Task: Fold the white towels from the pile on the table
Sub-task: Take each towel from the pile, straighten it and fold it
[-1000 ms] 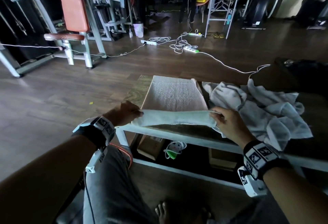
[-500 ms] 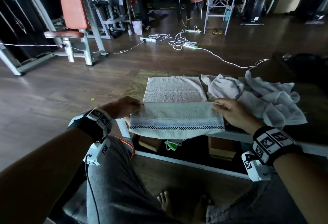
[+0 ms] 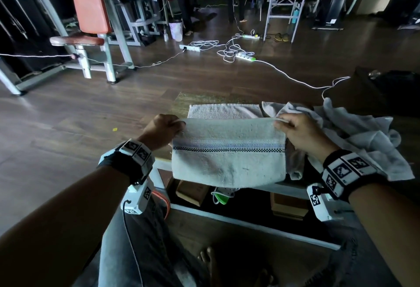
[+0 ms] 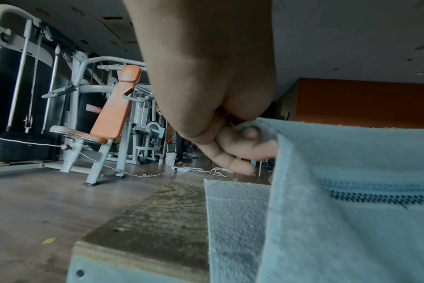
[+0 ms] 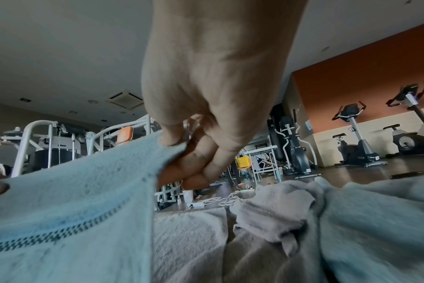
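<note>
A white towel (image 3: 228,150) with a blue and black checked stripe hangs folded between my two hands above the table's near edge. My left hand (image 3: 176,125) pinches its top left corner (image 4: 262,130). My right hand (image 3: 280,123) pinches the top right corner (image 5: 172,151). Behind it a folded white towel (image 3: 223,111) lies flat on the table (image 4: 152,216). To the right lies the crumpled pile of white towels (image 3: 354,136), seen close in the right wrist view as pile (image 5: 315,220).
The table's white frame edge (image 3: 159,168) runs below the held towel, with boxes (image 3: 191,191) on the shelf under it. My knees are close to the frame. Gym machines (image 3: 97,13), cables and power strips (image 3: 245,55) lie on the floor beyond.
Both hands have lifted the towel off the table's near edge. It now hangs down with its striped end showing, where a second ago it lay as a narrow roll.
</note>
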Tool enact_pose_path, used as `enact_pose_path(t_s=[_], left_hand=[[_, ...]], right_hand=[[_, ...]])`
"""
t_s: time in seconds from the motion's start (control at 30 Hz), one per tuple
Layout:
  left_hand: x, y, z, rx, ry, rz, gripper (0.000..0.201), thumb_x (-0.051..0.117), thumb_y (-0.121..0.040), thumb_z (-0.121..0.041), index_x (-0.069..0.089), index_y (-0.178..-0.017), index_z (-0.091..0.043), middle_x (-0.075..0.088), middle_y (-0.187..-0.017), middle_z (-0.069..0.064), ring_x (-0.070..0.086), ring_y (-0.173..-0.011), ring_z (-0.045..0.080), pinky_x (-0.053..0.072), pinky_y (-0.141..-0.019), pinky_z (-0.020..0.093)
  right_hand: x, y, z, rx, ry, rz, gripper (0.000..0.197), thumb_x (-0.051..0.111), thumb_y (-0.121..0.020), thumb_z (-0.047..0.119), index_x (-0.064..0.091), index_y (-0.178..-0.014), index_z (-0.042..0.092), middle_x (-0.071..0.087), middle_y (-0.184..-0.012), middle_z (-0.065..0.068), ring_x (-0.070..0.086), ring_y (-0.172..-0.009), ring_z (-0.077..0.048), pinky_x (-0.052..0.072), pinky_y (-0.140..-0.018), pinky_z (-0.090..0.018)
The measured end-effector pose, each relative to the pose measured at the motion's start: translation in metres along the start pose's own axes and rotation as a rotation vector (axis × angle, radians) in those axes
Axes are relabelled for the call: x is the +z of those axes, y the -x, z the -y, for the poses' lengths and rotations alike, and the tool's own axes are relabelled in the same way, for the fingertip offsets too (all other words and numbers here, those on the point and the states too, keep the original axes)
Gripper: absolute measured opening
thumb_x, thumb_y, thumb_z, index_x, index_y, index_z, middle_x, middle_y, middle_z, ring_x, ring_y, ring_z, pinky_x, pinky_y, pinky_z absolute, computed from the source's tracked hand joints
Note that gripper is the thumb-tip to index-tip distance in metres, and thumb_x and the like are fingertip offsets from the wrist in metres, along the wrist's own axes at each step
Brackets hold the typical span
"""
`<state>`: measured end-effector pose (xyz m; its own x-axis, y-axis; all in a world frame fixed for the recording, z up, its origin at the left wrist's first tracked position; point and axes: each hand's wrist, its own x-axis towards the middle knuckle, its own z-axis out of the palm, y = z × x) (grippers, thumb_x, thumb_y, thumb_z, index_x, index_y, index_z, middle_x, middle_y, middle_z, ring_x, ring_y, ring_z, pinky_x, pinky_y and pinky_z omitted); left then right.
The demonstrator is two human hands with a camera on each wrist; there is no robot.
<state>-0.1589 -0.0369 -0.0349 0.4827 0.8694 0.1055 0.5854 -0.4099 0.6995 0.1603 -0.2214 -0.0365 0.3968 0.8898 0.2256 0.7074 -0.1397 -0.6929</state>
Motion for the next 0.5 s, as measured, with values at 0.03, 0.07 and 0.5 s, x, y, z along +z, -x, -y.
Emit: enact_pose_path(t_s=[0.03, 0.07, 0.5], left_hand=[[0.002, -0.011, 0.001, 0.013, -0.013, -0.019, 0.027, 0.062, -0.091, -0.023, 0.06, -0.069, -0.008, 0.052, -0.054, -0.004, 0.045, -0.05, 0.01, 0.036, -0.049, 0.02], [0.003, -0.023, 0.001, 0.025, -0.017, -0.037, 0.024, 0.061, -0.092, -0.022, 0.061, -0.071, -0.009, 0.052, -0.056, -0.001, 0.045, -0.051, 0.012, 0.035, -0.047, 0.016], [0.055, -0.226, 0.041, 0.068, -0.258, -0.022, 0.016, 0.065, -0.09, -0.018, 0.074, -0.099, -0.008, 0.072, -0.095, 0.013, 0.066, -0.089, 0.025, 0.038, -0.071, 0.02]], right_hand=[[0.0, -0.011, -0.001, 0.026, 0.01, -0.007, 0.018, 0.062, -0.096, 0.028, 0.071, -0.088, 0.013, 0.067, -0.068, 0.008, 0.063, -0.065, -0.009, 0.05, -0.065, -0.028], [0.001, -0.023, -0.002, 0.043, 0.021, -0.022, 0.016, 0.064, -0.095, 0.028, 0.072, -0.088, 0.016, 0.066, -0.066, 0.013, 0.063, -0.063, -0.004, 0.046, -0.062, -0.022], [0.059, -0.227, -0.05, 0.276, 0.393, -0.01, 0.042, 0.062, -0.087, 0.015, 0.04, -0.052, 0.006, 0.034, -0.051, -0.003, 0.035, -0.047, -0.017, 0.029, -0.048, -0.023]])
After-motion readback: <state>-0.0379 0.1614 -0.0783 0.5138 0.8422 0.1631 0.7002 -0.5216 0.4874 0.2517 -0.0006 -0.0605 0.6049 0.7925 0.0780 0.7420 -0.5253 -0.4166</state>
